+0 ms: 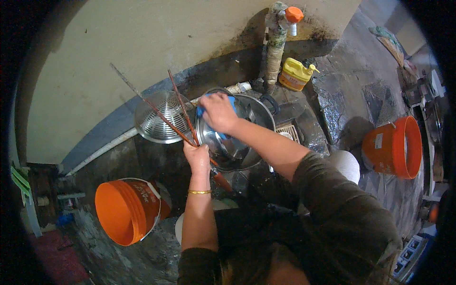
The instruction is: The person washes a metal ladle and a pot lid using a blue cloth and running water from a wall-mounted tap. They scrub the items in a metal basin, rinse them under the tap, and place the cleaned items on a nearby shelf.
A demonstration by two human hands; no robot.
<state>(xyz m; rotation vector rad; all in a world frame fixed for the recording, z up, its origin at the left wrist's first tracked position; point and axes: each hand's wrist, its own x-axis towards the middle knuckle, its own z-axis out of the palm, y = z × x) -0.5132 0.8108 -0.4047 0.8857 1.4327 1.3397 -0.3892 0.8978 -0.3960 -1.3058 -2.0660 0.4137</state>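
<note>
My left hand (197,156) is closed around long reddish-brown sticks (156,111) near their lower ends; they splay apart towards the upper left, in front of the wall. Under my right hand (220,114) is a blue cloth (229,103), gripped over the near-left rim of a large metal pot (265,115). What lies inside the pot is partly hidden by my right arm and hard to make out. A perforated metal strainer (164,123) stands just left of the pot. Below my left hand, a reddish tapered handle (222,181) points down to the right.
An orange bucket (137,210) lies open-mouthed at lower left, another orange bucket (392,148) at right. A yellow jug with a pump (295,74) stands beside a wrapped standpipe (276,53) with an orange-handled tap (294,15). A floor drain grate (289,131) and a white pipe (103,151) are nearby.
</note>
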